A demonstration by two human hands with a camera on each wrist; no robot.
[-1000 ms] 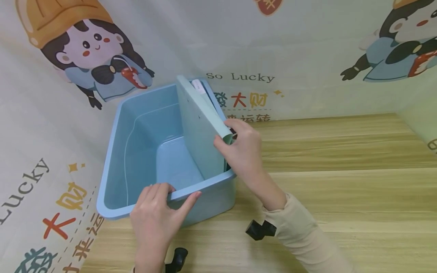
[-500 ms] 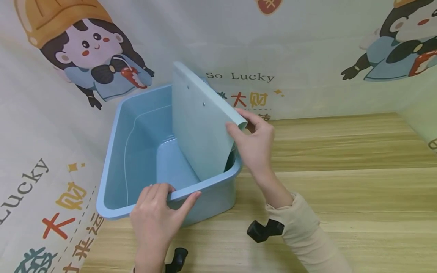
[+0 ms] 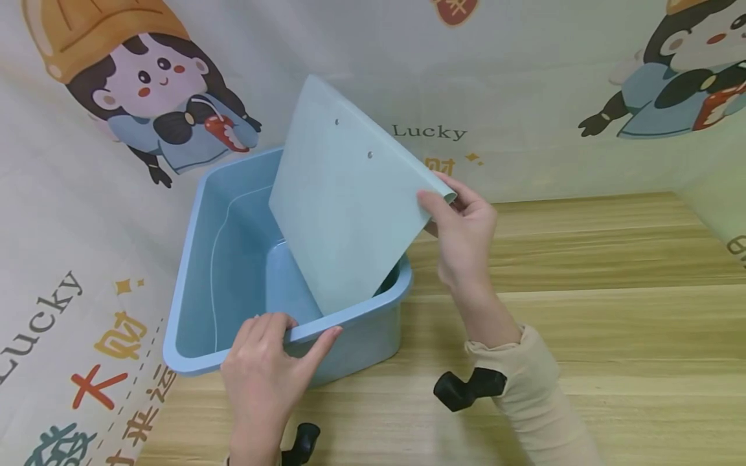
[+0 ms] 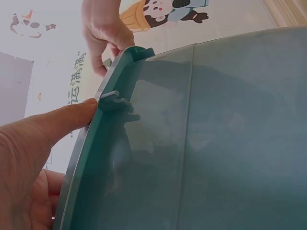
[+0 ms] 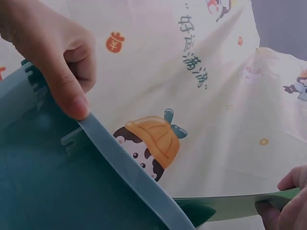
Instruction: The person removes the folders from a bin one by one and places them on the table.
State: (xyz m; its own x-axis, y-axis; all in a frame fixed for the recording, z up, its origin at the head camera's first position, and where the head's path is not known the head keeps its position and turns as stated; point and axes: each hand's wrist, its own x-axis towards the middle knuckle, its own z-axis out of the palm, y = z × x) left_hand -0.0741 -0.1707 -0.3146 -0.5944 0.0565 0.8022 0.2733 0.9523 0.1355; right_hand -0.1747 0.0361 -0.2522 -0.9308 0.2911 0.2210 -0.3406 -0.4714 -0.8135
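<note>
A pale green ring binder (image 3: 344, 207) with two rivets stands tilted in the blue plastic tub (image 3: 355, 353), its top well above the rim. My right hand (image 3: 469, 236) pinches the near end of the binder's spine between thumb and fingers. The binder's lower corner is still inside the tub, near the front rim. At the tub's front rim, my left hand (image 3: 262, 366) grips the edge, thumb outside and fingers over the inside. In the left wrist view the left thumb (image 4: 62, 120) presses on the rim. What lies behind the binder is mostly hidden.
The tub stands on a wood-grain table (image 3: 583, 336), against a white curtain (image 3: 524, 77) printed with cartoon figures and lettering. Black wrist mounts (image 3: 469, 388) hang near both wrists.
My right hand has lifted the binder's near end up and to the right, so more of it shows above the tub. The left hand has stayed on the rim.
</note>
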